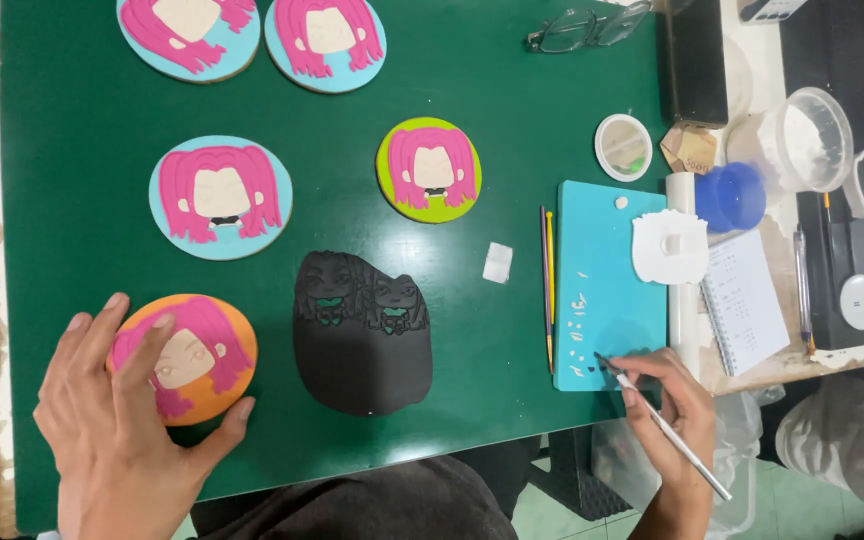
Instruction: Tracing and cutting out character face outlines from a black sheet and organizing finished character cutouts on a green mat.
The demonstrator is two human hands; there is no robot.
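My left hand [117, 420] rests flat on an orange round disc [214, 375] that bears a pink-haired face, at the near left of the green table [82, 130]. My right hand [674, 405] grips a thin silver modelling tool [667, 425]; its dark tip touches the near end of a turquoise mat [602, 260], beside several tiny white bits. A black clay slab [362, 345] with two dark relief figures lies between my hands.
Three blue discs [220, 197] and a green disc [429, 169] with pink-haired faces lie farther back. Thin sticks [548, 290], a white clay piece [669, 247], a notebook [747, 300], blue cup [730, 196], clear tub [812, 125] and glasses [582, 27] crowd the right.
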